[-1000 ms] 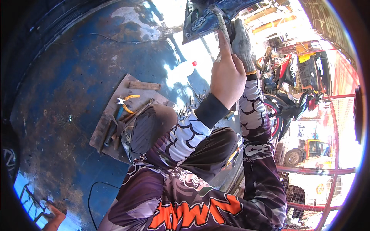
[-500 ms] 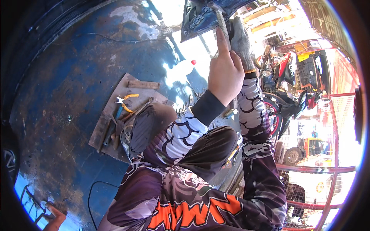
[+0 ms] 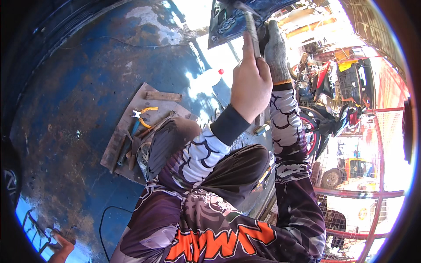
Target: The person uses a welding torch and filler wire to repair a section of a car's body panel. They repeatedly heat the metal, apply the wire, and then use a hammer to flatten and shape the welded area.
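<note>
My bare left hand [image 3: 252,83] is closed round a long, narrow greyish bar-shaped tool [image 3: 251,28], its index finger stretched along the shaft. The tool's far end is smeared by motion and lies over a dark blue panel [image 3: 232,24] with a row of ring-like shapes on its face. My right hand [image 3: 277,55], in a grey knitted glove, is beside the panel's right side, close to a dark part there. Its fingertips are turned away, so what it grips is hidden.
A worn board [image 3: 127,109] lies left of my knee, bearing yellow-handled pliers [image 3: 142,116], a wood block [image 3: 163,96] and several hand tools. A clear bottle with a red cap [image 3: 221,71] lies ahead. Motorbikes [image 3: 329,125] and red-framed mesh [image 3: 379,149] stand right. Another person's arm [image 3: 63,247] shows lower left.
My left hand has shifted a little left and toward me with the tool. The blue panel and my gloved hand have moved slightly to the right.
</note>
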`<action>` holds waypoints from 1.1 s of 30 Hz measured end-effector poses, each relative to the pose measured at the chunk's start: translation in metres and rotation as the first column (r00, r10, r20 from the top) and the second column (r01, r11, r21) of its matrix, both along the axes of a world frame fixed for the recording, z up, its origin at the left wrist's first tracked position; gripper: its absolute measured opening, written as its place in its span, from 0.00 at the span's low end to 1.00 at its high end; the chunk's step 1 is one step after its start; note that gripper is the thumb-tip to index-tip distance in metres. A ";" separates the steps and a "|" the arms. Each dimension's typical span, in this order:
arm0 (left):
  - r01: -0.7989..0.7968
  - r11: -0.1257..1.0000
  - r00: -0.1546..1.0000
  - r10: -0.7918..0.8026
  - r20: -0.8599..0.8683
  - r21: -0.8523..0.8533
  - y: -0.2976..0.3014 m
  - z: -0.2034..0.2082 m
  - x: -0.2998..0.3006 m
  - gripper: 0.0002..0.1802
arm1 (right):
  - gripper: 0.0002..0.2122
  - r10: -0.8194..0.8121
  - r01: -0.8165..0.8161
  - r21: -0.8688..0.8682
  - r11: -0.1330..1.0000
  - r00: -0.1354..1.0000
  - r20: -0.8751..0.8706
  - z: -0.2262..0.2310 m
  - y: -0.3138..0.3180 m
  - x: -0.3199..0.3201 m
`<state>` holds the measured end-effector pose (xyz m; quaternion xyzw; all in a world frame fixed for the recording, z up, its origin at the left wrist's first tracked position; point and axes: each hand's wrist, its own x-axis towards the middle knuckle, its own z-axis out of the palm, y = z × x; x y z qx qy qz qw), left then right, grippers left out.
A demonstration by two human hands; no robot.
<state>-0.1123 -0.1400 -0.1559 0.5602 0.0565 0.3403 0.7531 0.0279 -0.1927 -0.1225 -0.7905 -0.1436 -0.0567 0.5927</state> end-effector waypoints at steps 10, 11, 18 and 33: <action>0.061 0.997 0.998 -0.062 0.024 0.047 0.001 -0.004 0.001 0.40 | 0.17 0.039 0.020 -0.221 0.975 0.965 0.258 -0.001 -0.009 0.006; 0.074 0.995 0.997 -0.073 -0.006 0.069 0.003 -0.004 0.002 0.40 | 0.17 0.124 0.108 -0.430 0.896 0.871 0.476 0.001 -0.010 0.005; 0.169 0.985 0.985 -0.170 -0.039 -0.021 0.014 -0.002 -0.001 0.39 | 0.21 0.076 -0.074 0.064 0.995 0.997 -0.024 -0.007 -0.005 0.012; 0.170 0.966 0.985 -0.159 0.070 -0.197 -0.009 -0.002 0.004 0.41 | 0.21 -0.059 0.052 0.051 0.997 0.989 0.139 0.029 0.020 0.001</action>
